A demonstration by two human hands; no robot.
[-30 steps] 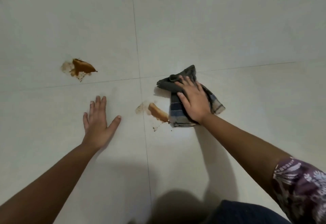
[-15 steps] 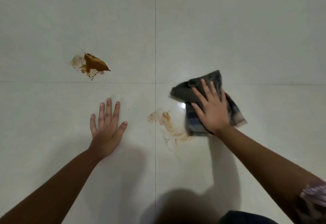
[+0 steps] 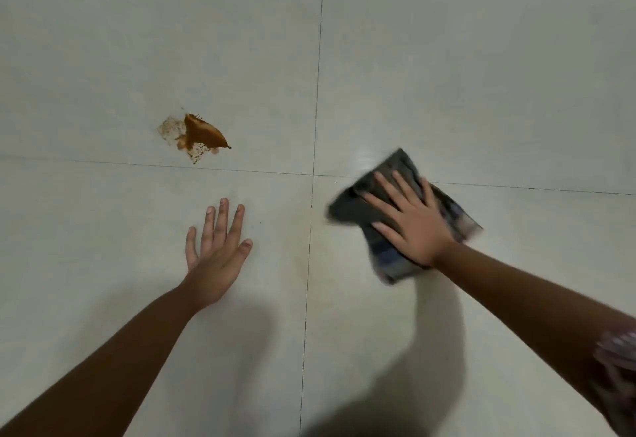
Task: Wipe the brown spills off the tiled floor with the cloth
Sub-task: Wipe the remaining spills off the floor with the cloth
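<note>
Crumpled dark grey checked cloth (image 3: 375, 211) lies under the flat, spread-fingered right hand (image 3: 414, 221); left hand (image 3: 216, 251) splayed on glossy pale tiled floor (image 3: 447, 58), thick brown spill (image 3: 199, 135) upper left.

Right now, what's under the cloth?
The right hand presses flat on the cloth, which lies on the tiled floor. Any spill beneath it is covered and cannot be seen.

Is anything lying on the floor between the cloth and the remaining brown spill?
Nothing visible: bare tile lies between the cloth under the right hand and the brown spill. The left hand rests flat nearer the camera, off that line.
</note>
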